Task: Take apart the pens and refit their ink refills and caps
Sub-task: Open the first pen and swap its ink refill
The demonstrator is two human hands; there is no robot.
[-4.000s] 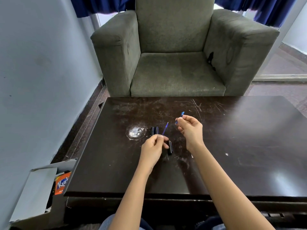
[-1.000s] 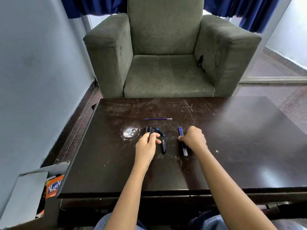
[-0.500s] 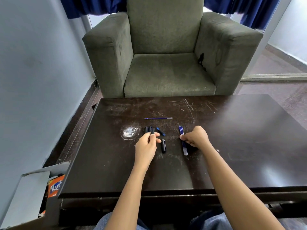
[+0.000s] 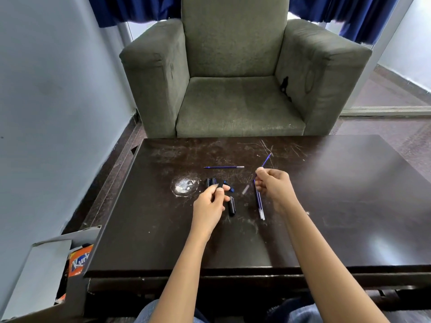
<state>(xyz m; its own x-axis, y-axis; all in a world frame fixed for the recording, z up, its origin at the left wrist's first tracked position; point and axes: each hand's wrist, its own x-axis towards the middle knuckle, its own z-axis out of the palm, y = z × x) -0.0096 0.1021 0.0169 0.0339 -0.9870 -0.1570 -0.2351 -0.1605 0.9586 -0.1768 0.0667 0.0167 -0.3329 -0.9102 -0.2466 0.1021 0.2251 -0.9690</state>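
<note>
Pen parts lie spread on a dark scratched table (image 4: 349, 206). My right hand (image 4: 274, 186) is raised a little and pinches a thin blue ink refill (image 4: 266, 160) that points up and away. Below it two more refills (image 4: 259, 201) lie side by side on the table. My left hand (image 4: 210, 205) pinches a black pen cap (image 4: 219, 184) just above the surface. Two more black caps (image 4: 210, 182) lie beside its fingertips, and a black pen piece (image 4: 231, 206) rests to its right. A single blue refill (image 4: 224, 167) lies crosswise farther back.
A white stain (image 4: 185, 186) marks the table left of the caps. A grey-green armchair (image 4: 235, 78) stands right behind the table. An open cardboard box (image 4: 46, 264) with an orange packet sits on the floor at the left, by the blue-grey wall.
My right hand has lifted off the table with one refill pinched in it, leaving two behind. My left hand has raised a black cap slightly.
</note>
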